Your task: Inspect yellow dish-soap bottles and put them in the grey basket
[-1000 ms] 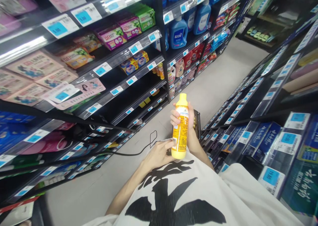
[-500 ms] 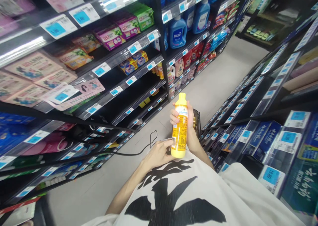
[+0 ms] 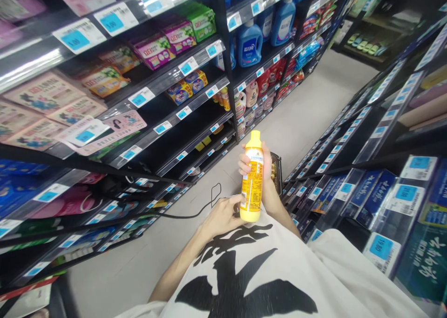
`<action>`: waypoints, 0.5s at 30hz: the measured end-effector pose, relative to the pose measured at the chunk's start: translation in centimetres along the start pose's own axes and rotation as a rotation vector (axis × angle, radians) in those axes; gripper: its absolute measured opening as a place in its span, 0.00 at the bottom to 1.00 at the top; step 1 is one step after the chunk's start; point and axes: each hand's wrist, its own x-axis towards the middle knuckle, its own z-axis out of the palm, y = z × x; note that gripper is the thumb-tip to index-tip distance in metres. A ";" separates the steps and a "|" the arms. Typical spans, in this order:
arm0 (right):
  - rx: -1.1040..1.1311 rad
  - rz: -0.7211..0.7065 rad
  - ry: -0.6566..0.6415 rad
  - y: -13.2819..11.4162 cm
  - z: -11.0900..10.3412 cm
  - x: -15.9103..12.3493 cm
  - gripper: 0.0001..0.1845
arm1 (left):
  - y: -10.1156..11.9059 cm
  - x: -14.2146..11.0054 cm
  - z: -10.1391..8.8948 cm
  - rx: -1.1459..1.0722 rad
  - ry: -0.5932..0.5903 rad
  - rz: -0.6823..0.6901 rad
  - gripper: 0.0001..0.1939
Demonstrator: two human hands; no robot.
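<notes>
A yellow bottle with a printed orange-and-white label stands nearly upright in front of my shirt, cap at the top. My right hand is wrapped round its upper half, with fingertips showing on the left side of the label. Lower down, my left hand has its fingers bent against the bottle's left side near the base. One finger of it touches the label's edge; the other fingers are partly hidden behind the bottle.
On the left, a shelf carries soap boxes and blue detergent bottles. A black cord crosses toward the floor. Shelves with blue boxes stand close on my right. A dark basket-like object is behind my right hand.
Almost nothing differs. The bottle and both hands have shifted very slightly left in the view, with the same hold on the bottle.
</notes>
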 end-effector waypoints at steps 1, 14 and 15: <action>-0.001 0.001 -0.002 0.0 0.0 0.0 0.16 | -0.1 -0.1 0.1 0.008 0.005 0.000 0.19; -0.003 0.016 -0.111 -0.2 0.3 -0.4 0.31 | -0.2 -0.1 0.2 -0.051 -0.016 -0.042 0.22; -0.001 0.016 -0.118 -0.2 0.3 -0.4 0.31 | -0.1 -0.1 0.1 -0.057 -0.021 -0.052 0.22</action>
